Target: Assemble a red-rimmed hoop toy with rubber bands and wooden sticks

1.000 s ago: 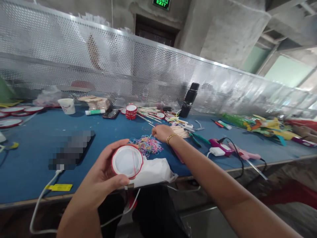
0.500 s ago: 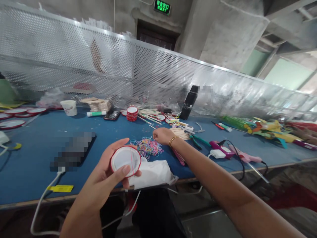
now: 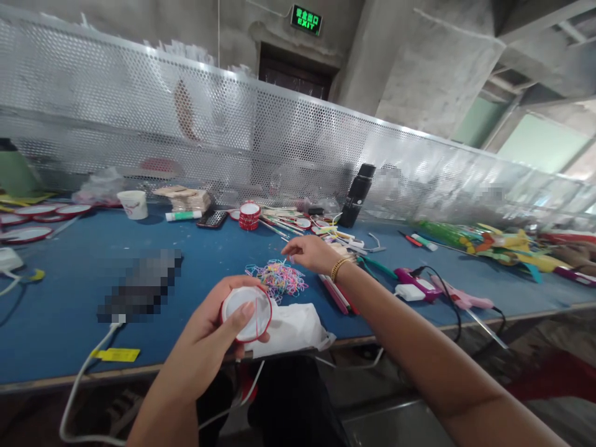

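My left hand [image 3: 212, 335] grips a round white disc with a red rim [image 3: 251, 320], its thumb lying across the white face. A thin red band runs over that face. Above a heap of small coloured rubber bands [image 3: 278, 277] is my right hand [image 3: 310, 253], wearing a gold bracelet. Its fingers are curled with the tips close together; whatever may be between them is too small to make out. Under and beside the disc lies a white packet [image 3: 298, 328] at the table's front edge.
Behind stand a stack of red-rimmed discs [image 3: 249, 215], a paper cup [image 3: 133, 205] and a black bottle [image 3: 357, 195]. Pens [image 3: 336, 296], green-handled pliers [image 3: 372, 267] and a pink glue gun [image 3: 460, 295] with cords lie right. A phone [image 3: 144, 282] charges at left.
My right hand has lifted slightly and its fingers have shifted over the rubber bands. My left hand has moved a little right and down with the disc, its thumb now further across the face.
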Available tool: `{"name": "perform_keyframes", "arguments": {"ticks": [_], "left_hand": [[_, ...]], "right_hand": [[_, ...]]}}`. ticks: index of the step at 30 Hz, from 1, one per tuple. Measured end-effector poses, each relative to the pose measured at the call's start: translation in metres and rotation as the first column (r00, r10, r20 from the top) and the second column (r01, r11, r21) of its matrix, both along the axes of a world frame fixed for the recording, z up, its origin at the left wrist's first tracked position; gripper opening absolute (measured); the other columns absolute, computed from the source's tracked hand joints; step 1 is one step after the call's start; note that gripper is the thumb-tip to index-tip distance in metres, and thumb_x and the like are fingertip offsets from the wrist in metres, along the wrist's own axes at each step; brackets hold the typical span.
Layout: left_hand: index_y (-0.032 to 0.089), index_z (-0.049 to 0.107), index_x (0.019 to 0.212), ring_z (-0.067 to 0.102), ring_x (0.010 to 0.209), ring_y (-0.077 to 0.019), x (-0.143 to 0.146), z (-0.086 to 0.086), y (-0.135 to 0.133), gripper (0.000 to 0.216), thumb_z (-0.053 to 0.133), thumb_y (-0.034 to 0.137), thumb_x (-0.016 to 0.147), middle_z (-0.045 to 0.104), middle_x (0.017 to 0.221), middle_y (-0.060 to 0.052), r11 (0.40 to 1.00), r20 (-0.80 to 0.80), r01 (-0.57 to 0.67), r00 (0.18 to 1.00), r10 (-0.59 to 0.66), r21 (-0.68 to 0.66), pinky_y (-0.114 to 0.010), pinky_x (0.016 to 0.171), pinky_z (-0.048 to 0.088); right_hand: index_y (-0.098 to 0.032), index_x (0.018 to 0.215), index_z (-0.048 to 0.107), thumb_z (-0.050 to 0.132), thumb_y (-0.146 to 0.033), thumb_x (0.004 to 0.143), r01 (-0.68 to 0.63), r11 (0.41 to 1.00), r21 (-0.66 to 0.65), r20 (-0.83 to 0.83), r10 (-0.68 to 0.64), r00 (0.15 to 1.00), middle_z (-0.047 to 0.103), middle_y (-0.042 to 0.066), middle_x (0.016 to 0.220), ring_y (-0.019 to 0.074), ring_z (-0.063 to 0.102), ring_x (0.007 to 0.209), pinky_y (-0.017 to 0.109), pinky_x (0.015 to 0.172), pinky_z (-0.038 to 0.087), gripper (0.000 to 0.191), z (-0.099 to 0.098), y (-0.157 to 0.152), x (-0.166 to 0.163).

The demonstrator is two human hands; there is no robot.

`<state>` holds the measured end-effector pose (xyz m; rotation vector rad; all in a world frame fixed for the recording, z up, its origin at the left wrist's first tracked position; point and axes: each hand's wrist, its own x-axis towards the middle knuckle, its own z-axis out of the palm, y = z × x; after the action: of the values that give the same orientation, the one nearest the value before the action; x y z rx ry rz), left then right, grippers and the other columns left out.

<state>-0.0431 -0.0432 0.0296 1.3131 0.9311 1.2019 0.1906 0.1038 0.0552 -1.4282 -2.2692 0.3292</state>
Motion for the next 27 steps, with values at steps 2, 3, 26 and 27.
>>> {"name": "perform_keyframes", "arguments": {"ticks": [2,3,26,27], "left_hand": [[0.023,0.060,0.116,0.070,0.068,-0.0181,0.000,0.000,0.000,0.043,0.068,0.052,0.085,0.072,0.084,-0.004,1.000,-0.015,-0.012,1.000,0.012,0.010,-0.018,0.044,0.044],[0.023,0.060,0.117,0.071,0.068,-0.0189,0.000,-0.001,0.001,0.044,0.068,0.053,0.085,0.072,0.084,-0.005,1.000,-0.026,-0.022,0.999,0.022,0.010,-0.018,0.044,0.044],[0.023,0.071,0.100,0.054,0.057,-0.0132,0.009,-0.008,0.009,0.039,0.066,0.058,0.084,0.064,0.072,0.001,0.961,-0.233,-0.186,0.944,0.233,0.206,-0.021,0.048,0.051],[0.023,0.071,0.099,0.054,0.057,-0.0134,0.009,-0.007,0.009,0.039,0.065,0.058,0.085,0.064,0.072,0.001,0.963,-0.232,-0.178,0.947,0.224,0.202,-0.021,0.048,0.052]], "right_hand": [[-0.015,0.105,0.075,0.058,0.001,0.078,-0.048,0.998,-0.039,-0.069,0.045,0.997,0.080,0.005,0.096,0.0130,0.073,0.088,0.022,0.081,0.055,0.036,-0.001,-0.001,-0.002],[-0.015,0.105,0.075,0.057,0.001,0.078,-0.068,0.996,-0.053,-0.082,0.064,0.995,0.079,0.004,0.096,0.0128,0.073,0.088,0.022,0.081,0.055,0.036,-0.001,-0.001,-0.002],[-0.022,0.084,0.073,0.063,-0.020,0.091,0.041,0.788,0.614,-0.181,0.090,0.979,0.075,0.002,0.081,0.0164,0.068,0.081,0.030,0.078,0.049,0.013,-0.006,-0.129,-0.065],[-0.022,0.084,0.073,0.062,-0.021,0.092,0.040,0.771,0.635,-0.180,0.097,0.979,0.075,0.002,0.081,0.0167,0.068,0.081,0.030,0.079,0.049,0.013,-0.006,-0.130,-0.066]]}}
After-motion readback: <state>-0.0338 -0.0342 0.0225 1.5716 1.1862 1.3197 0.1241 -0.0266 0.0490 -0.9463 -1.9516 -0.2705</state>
